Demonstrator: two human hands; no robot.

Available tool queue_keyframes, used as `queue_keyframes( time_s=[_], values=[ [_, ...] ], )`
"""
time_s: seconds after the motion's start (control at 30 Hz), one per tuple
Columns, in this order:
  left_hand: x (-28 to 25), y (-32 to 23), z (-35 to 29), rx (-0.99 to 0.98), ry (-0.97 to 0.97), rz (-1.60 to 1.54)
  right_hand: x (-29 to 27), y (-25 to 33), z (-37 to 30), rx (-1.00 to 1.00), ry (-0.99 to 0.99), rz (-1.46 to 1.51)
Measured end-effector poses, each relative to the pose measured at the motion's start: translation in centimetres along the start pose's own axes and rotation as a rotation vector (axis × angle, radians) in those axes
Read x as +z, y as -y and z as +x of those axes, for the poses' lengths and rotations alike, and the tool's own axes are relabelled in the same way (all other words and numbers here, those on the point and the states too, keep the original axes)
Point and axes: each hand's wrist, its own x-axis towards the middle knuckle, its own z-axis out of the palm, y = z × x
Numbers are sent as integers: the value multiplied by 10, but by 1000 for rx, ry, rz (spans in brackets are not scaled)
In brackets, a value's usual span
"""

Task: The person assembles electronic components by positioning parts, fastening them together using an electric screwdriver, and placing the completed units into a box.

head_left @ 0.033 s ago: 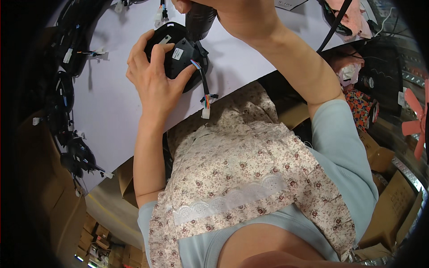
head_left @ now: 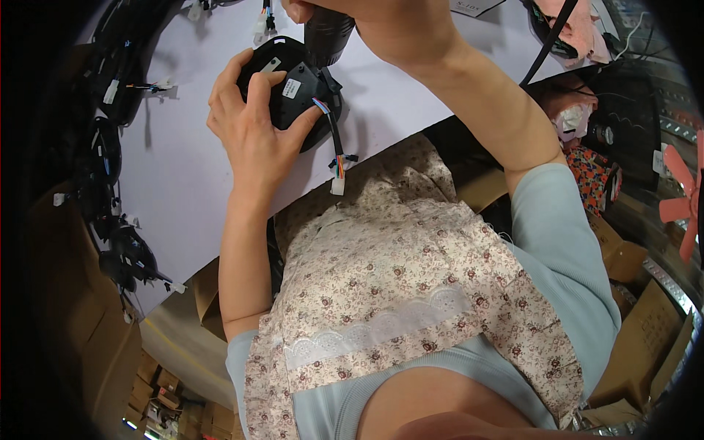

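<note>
A rounded black plastic housing [head_left: 320, 133] lies on the white table, with a black module bearing a small white label on it. From it a short wire bundle [head_left: 335, 139] runs toward me and ends in a white connector [head_left: 337, 186] over the table's near edge. My left hand [head_left: 253, 121] grips the housing, fingers at its left rim and on top, thumb at the near side. At the top edge, my right hand [head_left: 396, 29] is closed around a black cylindrical electric screwdriver [head_left: 327, 37], nose down at the housing's far side. Its tip is hidden.
Several similar black housings [head_left: 121, 81] with wires and white connectors line the table's left side. At the far right are a pink cloth [head_left: 583, 33] and a black cord [head_left: 550, 40]. Cardboard boxes [head_left: 638, 337] and a pink fan [head_left: 682, 198] stand to my right.
</note>
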Motion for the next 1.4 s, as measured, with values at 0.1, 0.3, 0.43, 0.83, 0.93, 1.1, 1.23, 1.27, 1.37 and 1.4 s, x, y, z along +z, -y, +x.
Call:
queue_keyframes(
  time_s=[0.1, 0.3, 0.43, 0.83, 0.93, 1.1, 1.23, 1.27, 1.37, 1.4],
  values=[
    [0, -1, 1, -1, -1, -6, 4, -6, -1, -10, -9, 119],
    [0, -2, 1, -9, 14, 1, 5, -11, -1, -111, -24, 88],
    [0, -2, 0, -14, 11, -1, 6, -1, -3, -71, 29, -7],
    [2, -2, 0, -14, -3, 27, 11, -9, -2, 27, 52, 39],
    [3, -2, 2, 3, -3, 23, 12, -8, -4, -49, 104, -2],
    [1, -4, -4, -14, 12, 31, -8, 25, -14, 53, -104, 180],
    [3, -23, -5, -37, 22, 27, -90, 87, 0, -483, -271, -78],
    [5, -25, -5, -26, 13, 8, -89, 99, -2, -444, -494, -144],
    [7, -28, -3, -36, 24, 5, -107, 98, 6, -455, -654, -318],
    [6, -29, -2, -35, 26, 1, -110, 94, 6, -454, -654, -322]
  ],
)
